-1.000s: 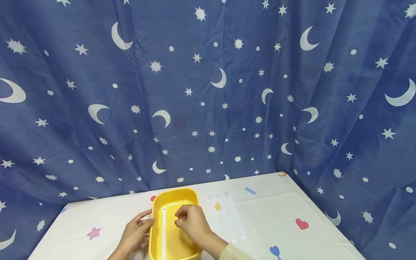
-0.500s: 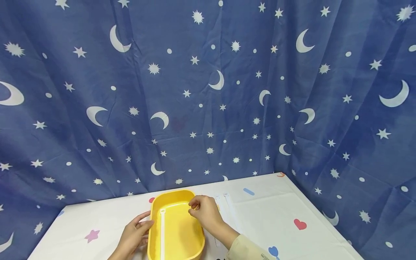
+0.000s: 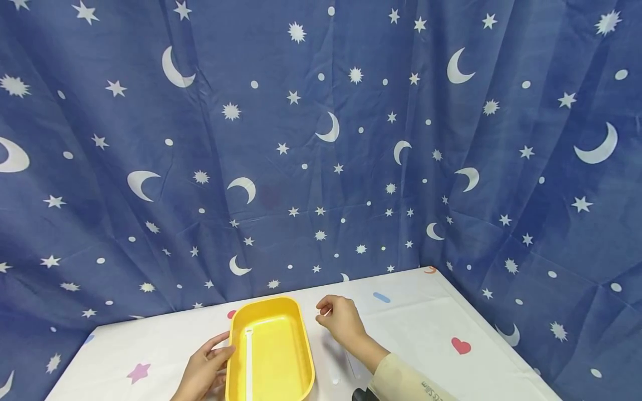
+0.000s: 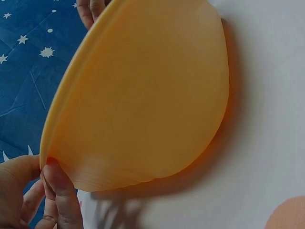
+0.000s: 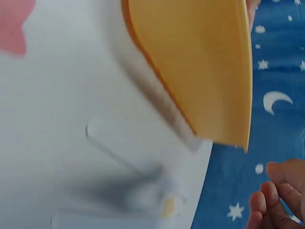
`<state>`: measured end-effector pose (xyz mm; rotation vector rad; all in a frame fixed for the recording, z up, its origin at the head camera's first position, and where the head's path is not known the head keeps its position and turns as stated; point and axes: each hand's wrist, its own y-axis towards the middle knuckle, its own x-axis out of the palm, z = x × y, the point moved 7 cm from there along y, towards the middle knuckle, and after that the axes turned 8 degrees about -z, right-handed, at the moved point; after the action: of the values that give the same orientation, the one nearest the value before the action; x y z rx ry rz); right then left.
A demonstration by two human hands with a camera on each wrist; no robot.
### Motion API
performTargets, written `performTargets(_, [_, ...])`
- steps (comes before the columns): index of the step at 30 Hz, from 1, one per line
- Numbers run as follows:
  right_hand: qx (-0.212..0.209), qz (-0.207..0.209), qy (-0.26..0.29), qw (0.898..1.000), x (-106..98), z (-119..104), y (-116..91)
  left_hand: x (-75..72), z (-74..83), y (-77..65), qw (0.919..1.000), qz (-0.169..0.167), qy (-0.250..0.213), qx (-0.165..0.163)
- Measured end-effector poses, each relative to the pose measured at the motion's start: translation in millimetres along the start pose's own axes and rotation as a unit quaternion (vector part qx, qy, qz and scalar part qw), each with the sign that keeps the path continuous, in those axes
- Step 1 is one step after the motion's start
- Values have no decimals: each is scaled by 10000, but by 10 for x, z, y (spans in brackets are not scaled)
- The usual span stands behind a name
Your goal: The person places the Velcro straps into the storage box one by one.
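On the white cloth-covered table (image 3: 426, 334), there's the yellow, round-cornered, plastic-looking tray (image 3: 281, 356), resting near my person's left side, with one long, flat white strap (image 3: 249, 362) lying lengthwise inside, close by the left wall. And here's where it could get tricky: over on the right, a loose flat white strap (image 5: 126, 148) lies on the cloth, white against white, with part of another white strap (image 5: 105, 222) near it. I'd judge that fingertips could skate right over something so thin, or catch two together if they close in too wide. The pale cream sleeve (image 3: 401, 379) slants low on that side, so a dragging cuff might sweep them askew. And a hard push on the rim could slide the tray, shifting the strap inside.

Now the hands, well apart! The left hand (image 3: 203, 367) grips the tray's left wall, thumb up at the rim, fingers outside. The right hand (image 3: 343, 320) hangs beyond the tray's right edge, apart from it, fingers loosely bent, thumb near the index finger, nothing that I can see between them; its forearm reaches in from the lower right.
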<state>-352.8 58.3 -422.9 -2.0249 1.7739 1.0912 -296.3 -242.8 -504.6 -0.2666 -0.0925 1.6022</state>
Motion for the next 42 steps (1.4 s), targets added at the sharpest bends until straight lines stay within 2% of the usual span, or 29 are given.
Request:
performTargets(8, [103,241,-171,9995,-221,231,49,-9,0,3,10000,34,-52,27])
performTargets(17, [562,255,-162,9980,-350,506,-1,11,-27,7,9999,52,-146,64])
performTargets(26, [839,317,-352,9953,-393,733,-55,-6,-32,19,9999,58,-146,72])
performTargets(42, [1129,260,-410,9924,-309,936,-173,-12,-29,12,9998,101,-167,69])
